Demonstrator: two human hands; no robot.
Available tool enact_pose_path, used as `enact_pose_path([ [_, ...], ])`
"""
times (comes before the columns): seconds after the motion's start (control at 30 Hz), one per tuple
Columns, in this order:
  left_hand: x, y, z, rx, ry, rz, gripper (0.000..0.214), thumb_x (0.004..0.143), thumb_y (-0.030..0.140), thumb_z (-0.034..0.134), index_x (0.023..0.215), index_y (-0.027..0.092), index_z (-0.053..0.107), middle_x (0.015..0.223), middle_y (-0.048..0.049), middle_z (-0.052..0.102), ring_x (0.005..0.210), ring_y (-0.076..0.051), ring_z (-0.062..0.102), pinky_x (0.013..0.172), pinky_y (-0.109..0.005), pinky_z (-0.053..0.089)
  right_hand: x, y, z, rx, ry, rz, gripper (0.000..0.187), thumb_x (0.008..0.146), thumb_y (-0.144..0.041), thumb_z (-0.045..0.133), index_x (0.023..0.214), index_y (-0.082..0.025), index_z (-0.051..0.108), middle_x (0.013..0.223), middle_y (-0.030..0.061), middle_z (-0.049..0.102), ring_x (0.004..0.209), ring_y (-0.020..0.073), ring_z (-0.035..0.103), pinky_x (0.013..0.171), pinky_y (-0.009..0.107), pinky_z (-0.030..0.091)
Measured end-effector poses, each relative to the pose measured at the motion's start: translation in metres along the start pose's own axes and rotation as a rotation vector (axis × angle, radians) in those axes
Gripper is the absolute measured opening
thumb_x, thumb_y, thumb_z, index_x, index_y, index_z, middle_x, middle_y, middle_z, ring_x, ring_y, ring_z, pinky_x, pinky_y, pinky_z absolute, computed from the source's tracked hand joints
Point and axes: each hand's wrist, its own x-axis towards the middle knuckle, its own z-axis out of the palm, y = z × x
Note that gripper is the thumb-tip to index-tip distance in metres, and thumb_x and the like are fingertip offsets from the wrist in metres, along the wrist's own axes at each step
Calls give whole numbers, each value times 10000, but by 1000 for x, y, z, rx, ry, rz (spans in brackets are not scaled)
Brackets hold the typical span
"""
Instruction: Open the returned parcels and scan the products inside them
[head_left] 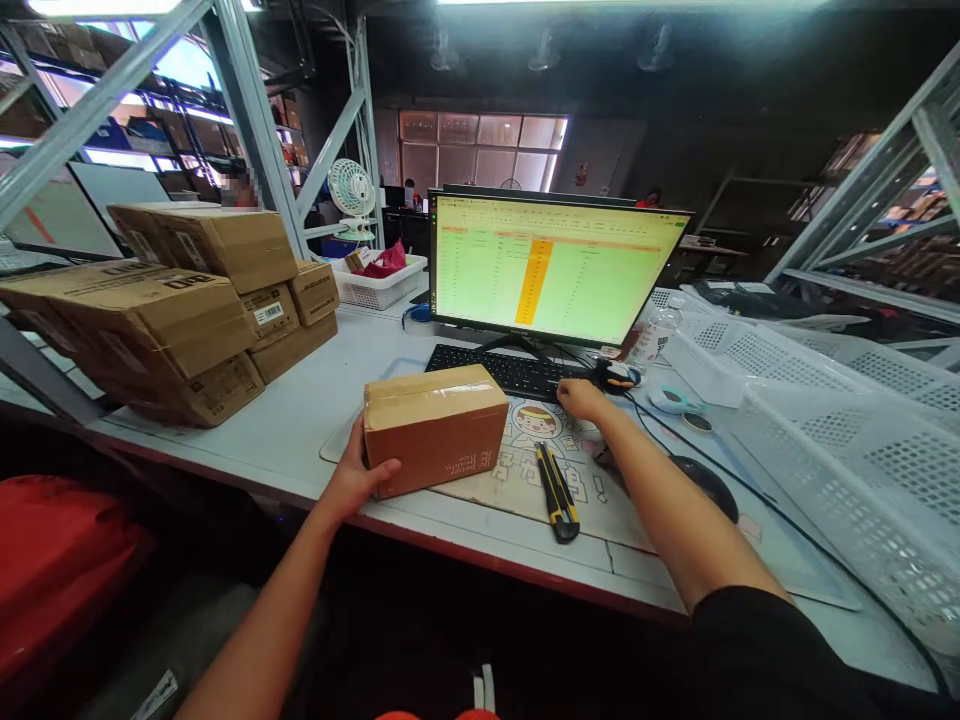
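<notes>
My left hand (357, 470) grips the left end of a small brown cardboard box (442, 445), its thumb on the front face. Clear tape runs over the top of the box, which rests on a printed desk mat (495, 478). My right hand (579, 398) is at the right end of a black keyboard (517, 372), fingers curled in and touching the keys; I see nothing in it. A yellow and black utility knife (556, 492) lies on the mat between the box and my right forearm.
Behind the keyboard stands a monitor (551, 270) showing a spreadsheet. Cardboard boxes (165, 310) are stacked on the left. White plastic baskets (847, 430) line the right side. Near my right forearm are a black mouse (705, 487), a tape roll (667, 399) and a cable.
</notes>
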Motion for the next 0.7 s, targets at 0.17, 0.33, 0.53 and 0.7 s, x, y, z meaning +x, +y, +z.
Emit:
enact_pose_path([
  [0.17,0,4,0,-12,-13,9,1158,634,690,868,1556,179,386,1441,-187,578,1352,-393,551,1127,-494,491,-9,-20,-15,-11,-16,0,230,1035,-216,499,1138,-128,685,1199,151,704,1121,253,659,930,374,498],
  [0.33,-2,5,3,-43,-42,51,1206,637,587,912,1608,215,302,1502,-177,526,1406,-384,502,1179,-509,441,-75,-53,-8,-11,-80,-94,364,988,-406,590,1247,-160,660,1211,181,719,1095,324,687,852,371,502],
  [0.53,-1,7,9,69,-59,96,1299,641,532,923,1657,215,178,1564,-193,429,1468,-365,420,1242,-516,346,-145,-67,26,-23,-90,-96,616,955,-350,573,1515,-120,456,1242,237,706,1116,407,678,878,468,515],
  [0.7,-13,52,14,700,295,353,1125,685,377,894,1637,235,310,1525,-196,411,1464,-419,359,1260,-628,202,-155,-55,24,428,54,-25,595,942,-265,439,1522,-144,492,1046,125,731,899,266,723,825,365,544],
])
